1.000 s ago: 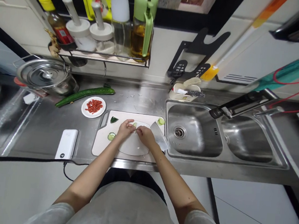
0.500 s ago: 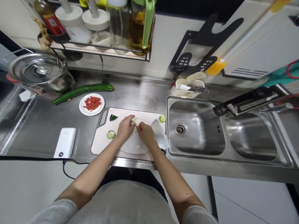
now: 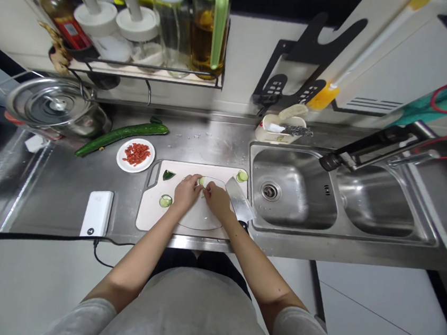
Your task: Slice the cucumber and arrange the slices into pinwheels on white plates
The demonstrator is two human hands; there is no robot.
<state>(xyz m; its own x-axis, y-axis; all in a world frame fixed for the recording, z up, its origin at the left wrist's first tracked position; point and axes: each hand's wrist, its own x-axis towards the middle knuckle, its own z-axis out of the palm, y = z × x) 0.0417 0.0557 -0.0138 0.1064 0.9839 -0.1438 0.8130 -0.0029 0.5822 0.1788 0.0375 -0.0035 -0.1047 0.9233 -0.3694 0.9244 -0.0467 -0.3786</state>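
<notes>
Cucumber slice (image 3: 202,180) by hands (image 3: 187,192) (image 3: 218,200), axis unclear

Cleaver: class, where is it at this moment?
In the head view, the cleaver lies across the right edge of the cutting board, between the right hand and the sink.

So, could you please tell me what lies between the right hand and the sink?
The head view shows a cleaver there, its blade reaching past the right edge of the cutting board.
</notes>
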